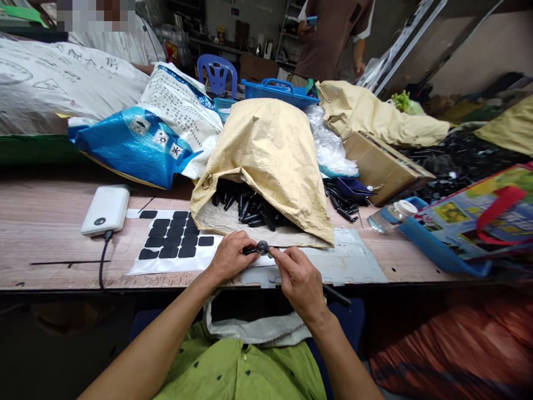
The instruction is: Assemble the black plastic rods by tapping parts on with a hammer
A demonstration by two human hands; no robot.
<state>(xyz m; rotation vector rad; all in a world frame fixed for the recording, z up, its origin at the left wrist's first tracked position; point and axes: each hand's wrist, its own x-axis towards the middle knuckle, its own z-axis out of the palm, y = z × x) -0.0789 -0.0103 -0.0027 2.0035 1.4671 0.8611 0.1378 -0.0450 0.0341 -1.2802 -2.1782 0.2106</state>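
Observation:
My left hand (231,256) is closed around a small black plastic part with a round end (262,246), just over the table's front edge. My right hand (302,280) meets it from the other side, thumb and index finger pinched at the round end. From under the right palm sticks out a black stick-like handle (338,295); its front end is hidden by the fingers. Ahead of both hands, a yellow woven sack (266,139) lies with its mouth toward me, many black plastic pieces (254,211) inside. Left of them is a white sheet of black rounded-square stickers (172,238).
A white power bank (106,210) with a cable stands left. Blue-and-white sacks (166,122) lie behind it. At right are a clear bottle (391,216), a blue tray (445,244), a cardboard box (383,166) and more black parts. A person (333,39) stands at the back.

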